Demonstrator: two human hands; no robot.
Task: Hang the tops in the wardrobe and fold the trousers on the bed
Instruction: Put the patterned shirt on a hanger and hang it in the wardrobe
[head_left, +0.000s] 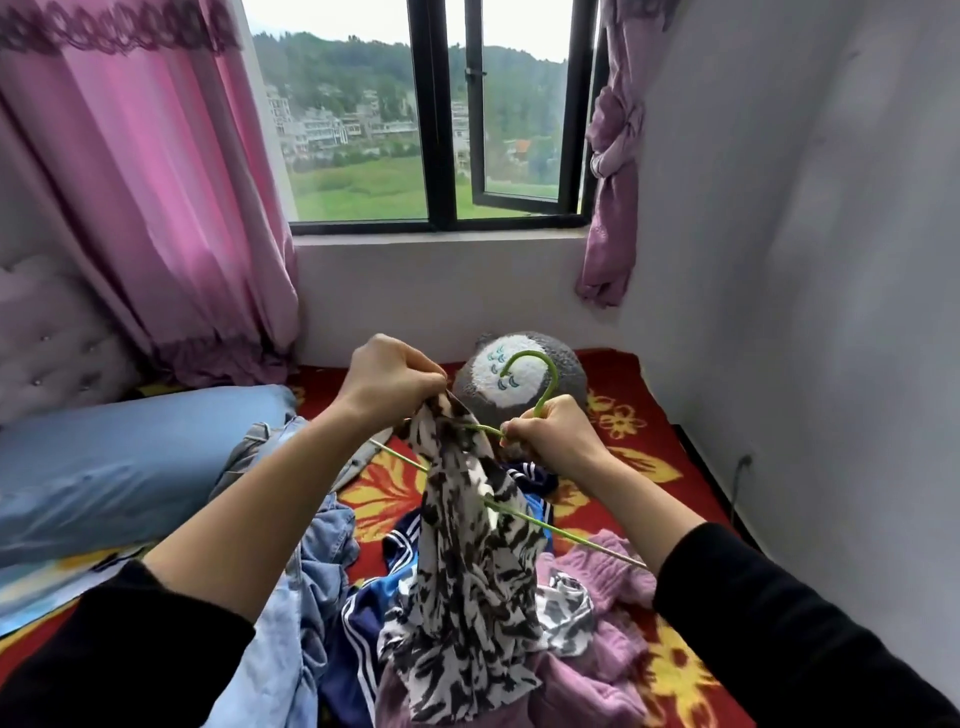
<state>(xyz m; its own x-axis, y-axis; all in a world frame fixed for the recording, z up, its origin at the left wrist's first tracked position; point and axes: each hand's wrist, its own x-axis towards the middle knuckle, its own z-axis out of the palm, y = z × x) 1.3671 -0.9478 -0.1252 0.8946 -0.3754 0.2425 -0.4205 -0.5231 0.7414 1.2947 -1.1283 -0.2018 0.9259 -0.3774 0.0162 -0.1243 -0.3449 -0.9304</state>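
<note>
Along the left edge of the bed (660, 415), a blue pillow (130, 467) is laid against a pale tufted headboard (57, 332), with a pink curtain (156, 182) hung behind it. Toward the near left, light denim trousers (317, 561) are heaped loosely beside a navy garment with white stripes (358, 623).

The left hand (392, 376) is raised above the middle of the bed. Its fingers (426, 382) are curled tight, and the upper edge of a black-and-white patterned top (467, 571) is pinched in them. The top is held up off the bed, with its lower part draped onto the pile of clothes.

A green wire hanger (545, 399) is passed through the top. One arm is seen emerging at the left of the fabric. The other emerges at the right and is slanted down toward the near right. The right hand (553, 431) is placed just right of the left. Its fingers (514, 428) are closed round the hanger at the base of the hook, which is curved upward.

Behind the hands, at the far edge of the bed, a grey and white plush toy (488, 374) is set below the window (441, 130). At the near right, a lilac knitted garment (608, 577) is spread on the red floral blanket (691, 675). A tied lilac curtain (613, 156) is hung at the right of the window.
</note>
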